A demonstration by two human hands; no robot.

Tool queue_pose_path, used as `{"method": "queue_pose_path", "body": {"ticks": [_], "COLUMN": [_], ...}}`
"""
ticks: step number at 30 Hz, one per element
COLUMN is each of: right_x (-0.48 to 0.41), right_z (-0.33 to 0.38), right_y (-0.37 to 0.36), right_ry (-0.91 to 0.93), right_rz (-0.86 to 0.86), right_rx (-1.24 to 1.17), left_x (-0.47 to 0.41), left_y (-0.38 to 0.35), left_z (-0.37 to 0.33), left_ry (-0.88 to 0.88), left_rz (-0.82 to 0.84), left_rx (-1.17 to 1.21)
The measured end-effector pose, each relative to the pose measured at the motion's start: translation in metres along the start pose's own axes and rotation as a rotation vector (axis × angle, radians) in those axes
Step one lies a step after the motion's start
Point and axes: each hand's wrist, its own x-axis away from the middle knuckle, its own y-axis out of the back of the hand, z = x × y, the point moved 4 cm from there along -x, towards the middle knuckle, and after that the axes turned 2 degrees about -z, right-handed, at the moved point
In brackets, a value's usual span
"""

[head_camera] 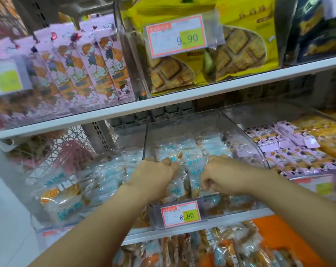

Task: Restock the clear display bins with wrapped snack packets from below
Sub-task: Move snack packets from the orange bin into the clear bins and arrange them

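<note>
Head view: left hand (159,170) and right hand (221,175) reach over the clear bin (182,128) front, fingers curled, apparently pinching the blue-white snack packets (194,157) lying under and between them, likely to seat them in rows.

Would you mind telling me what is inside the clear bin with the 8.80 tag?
Snack packets with blue print lie in the clear bin; the left hand and right hand grip some. Hands and price tag hide the lower layers.
</note>
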Motion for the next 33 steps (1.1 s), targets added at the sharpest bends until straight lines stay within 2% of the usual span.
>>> {"method": "queue_pose_path", "body": {"ticks": [4, 8, 14, 21, 26, 29, 33], "right_x": [0.000, 0.010, 0.011, -0.019, -0.016, -0.016, -0.017], "right_z": [0.000, 0.005, 0.022, 0.050, 0.048, 0.054, 0.056], "right_y": [0.002, 0.009, 0.016, -0.009, -0.006, -0.014, -0.012], "right_ry": [-0.030, -0.062, -0.048, -0.009, -0.054, -0.045, -0.021], "right_rz": [-0.005, -0.079, -0.150, -0.057, -0.088, -0.080, 0.014], "right_rx": [-0.058, -0.167, -0.265, -0.356, -0.504, -0.514, -0.500], "left_x": [0.001, 0.002, 0.018, 0.026, 0.028, 0.028, 0.031], "left_y": [-0.002, -0.004, 0.002, -0.008, -0.010, -0.007, -0.005], "left_z": [0.000, 0.002, 0.024, 0.030, 0.032, 0.029, 0.027], "left_ry": [0.015, 0.026, 0.056, 0.029, -0.029, -0.053, -0.012], "left_rz": [-0.045, -0.075, -0.069, -0.048, -0.139, -0.178, -0.111], "left_rx": [-0.004, 0.015, 0.312, 0.426, 0.555, 0.607, 0.632]}}
